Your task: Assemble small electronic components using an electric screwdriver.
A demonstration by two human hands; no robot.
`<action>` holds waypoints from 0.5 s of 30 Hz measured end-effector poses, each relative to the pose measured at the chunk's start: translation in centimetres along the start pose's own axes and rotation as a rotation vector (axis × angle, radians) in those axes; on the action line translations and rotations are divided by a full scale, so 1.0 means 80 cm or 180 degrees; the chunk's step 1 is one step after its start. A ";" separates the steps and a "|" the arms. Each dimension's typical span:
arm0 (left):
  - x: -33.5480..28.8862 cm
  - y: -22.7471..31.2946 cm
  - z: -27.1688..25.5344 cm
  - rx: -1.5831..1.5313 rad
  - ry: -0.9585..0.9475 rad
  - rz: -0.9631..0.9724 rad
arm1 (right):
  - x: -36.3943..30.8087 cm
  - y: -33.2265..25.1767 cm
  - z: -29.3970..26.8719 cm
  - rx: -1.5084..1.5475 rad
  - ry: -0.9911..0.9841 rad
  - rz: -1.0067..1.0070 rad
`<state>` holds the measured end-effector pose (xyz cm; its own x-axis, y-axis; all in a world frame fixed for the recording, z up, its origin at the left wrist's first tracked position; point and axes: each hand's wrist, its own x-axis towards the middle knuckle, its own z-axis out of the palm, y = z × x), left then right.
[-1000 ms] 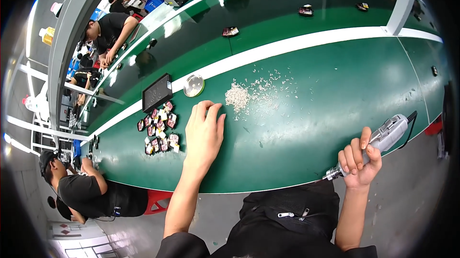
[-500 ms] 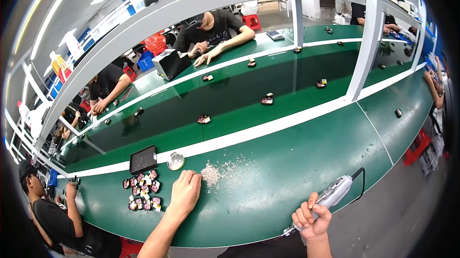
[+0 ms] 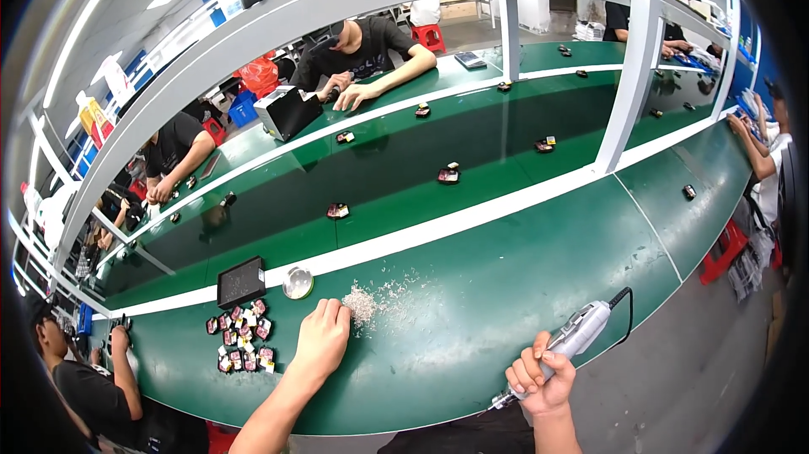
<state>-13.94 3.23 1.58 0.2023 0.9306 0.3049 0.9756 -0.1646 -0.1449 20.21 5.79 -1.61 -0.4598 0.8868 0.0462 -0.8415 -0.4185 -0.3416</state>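
My left hand lies palm down on the green table, its fingertips at the edge of a pile of small pale screws. My right hand is closed around a grey electric screwdriver near the table's front edge; its black cord loops off to the right. Left of my left hand lies a cluster of several small pink and black parts, with a dark flat tray and a round shiny dish just behind it.
A white stripe separates my bench from a dark green conveyor belt carrying scattered small parts. White shelf posts stand on the right. Other people work on the far side, at the left and at the far right.
The view has tilted upward, showing more of the belt and the workers beyond. My left hand stays flat by the screws and my right hand keeps holding the screwdriver.
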 end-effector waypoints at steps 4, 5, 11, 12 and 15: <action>-0.012 -0.008 0.006 0.0059 0.0071 0.0003 | 0.001 0.006 0.001 0.0087 0.0100 0.0046; -0.011 -0.009 0.016 0.0026 0.0040 -0.0008 | -0.001 0.004 0.002 0.0026 0.0210 -0.0062; 0.006 -0.006 0.016 -0.0430 0.0527 -0.0033 | -0.003 -0.001 0.002 -0.0041 0.0253 -0.0361; 0.000 -0.010 0.014 -0.0466 0.0531 -0.0099 | 0.000 0.002 0.003 -0.0041 0.0117 -0.0320; -0.008 -0.018 0.016 -0.0642 0.0721 -0.0204 | 0.003 0.006 0.003 -0.0047 0.0098 -0.0292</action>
<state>-15.60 3.29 0.40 0.1314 0.8485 0.5126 0.9796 -0.1905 0.0642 19.58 5.75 -1.53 -0.3719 0.9269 0.0492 -0.8753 -0.3326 -0.3510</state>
